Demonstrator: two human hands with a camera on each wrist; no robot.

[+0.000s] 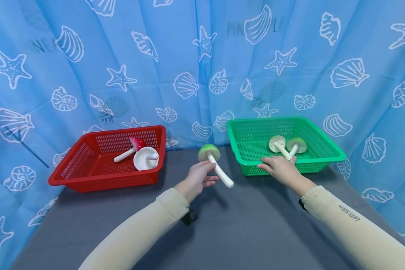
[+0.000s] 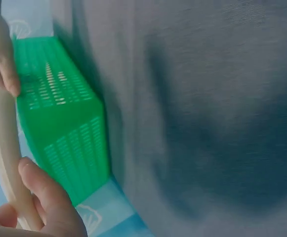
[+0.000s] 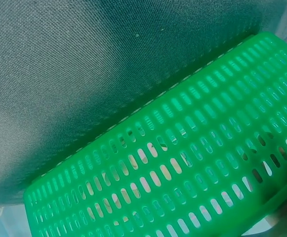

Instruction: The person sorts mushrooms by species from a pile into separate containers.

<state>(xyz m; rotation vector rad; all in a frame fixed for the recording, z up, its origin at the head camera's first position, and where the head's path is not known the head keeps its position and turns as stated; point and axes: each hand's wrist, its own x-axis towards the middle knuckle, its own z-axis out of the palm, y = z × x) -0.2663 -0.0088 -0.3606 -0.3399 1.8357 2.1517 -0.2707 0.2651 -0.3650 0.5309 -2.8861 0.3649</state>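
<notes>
My left hand (image 1: 197,180) pinches a toy mushroom (image 1: 220,173) with a green cap by its upper stem, above the table between two baskets. The white stem slants down to the right. In the left wrist view, the thumb and fingers meet around the pale stem (image 2: 7,153). My right hand (image 1: 281,170) is over the front rim of the green basket (image 1: 253,163), fingers loosely extended to the left. Just beyond it, two more green-capped mushrooms lie inside, one with its pale underside (image 1: 277,143) showing, the other cap (image 1: 297,144) beside it.
A red basket (image 1: 104,180) stands on the left, holding a red spotted mushroom (image 1: 137,142) and another with its white underside (image 1: 143,159) up. The grey cloth (image 1: 243,225) covers the table. Behind hangs a blue shell-patterned curtain (image 1: 202,108).
</notes>
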